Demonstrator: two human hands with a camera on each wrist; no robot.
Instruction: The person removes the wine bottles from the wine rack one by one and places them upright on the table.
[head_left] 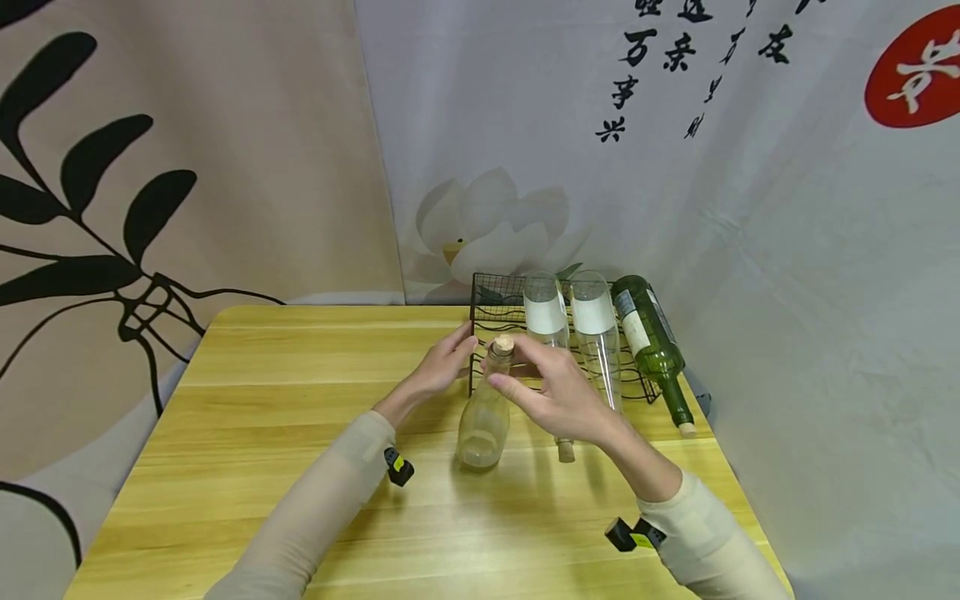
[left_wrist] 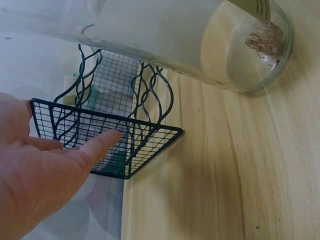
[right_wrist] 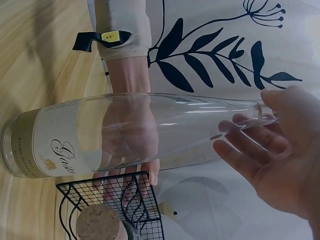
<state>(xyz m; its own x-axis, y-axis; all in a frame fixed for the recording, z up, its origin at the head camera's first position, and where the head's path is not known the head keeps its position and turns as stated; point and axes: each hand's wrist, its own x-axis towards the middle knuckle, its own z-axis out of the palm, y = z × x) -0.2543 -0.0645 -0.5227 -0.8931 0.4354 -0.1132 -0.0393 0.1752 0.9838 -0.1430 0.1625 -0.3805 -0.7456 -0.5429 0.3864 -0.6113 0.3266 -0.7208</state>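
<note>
The clear bottle (head_left: pixel 483 425) is at the centre of the frame, just below the left end of the wire rack (head_left: pixel 501 312). It is upright or nearly so, with its base at the desk (head_left: pixel 300 417); firm contact cannot be confirmed. The cork (head_left: pixel 503 342) is seated in its mouth.

Right hand (head_left: pixel 558 387): thumb and fingers close around the bottle neck. Left hand (head_left: pixel 442 362): fingers extended, placed at the rack's left end panel, holding nothing.

Two labelled bottles (head_left: pixel 546 315) (head_left: pixel 596 315) and a green bottle (head_left: pixel 656 346) lie on the rack, necks toward the lower frame.

Step in hand, as judged: positioning the bottle at the rack. The next move calls for a secure neck grip, a steadied rack and clearance from the adjacent glass.
</note>
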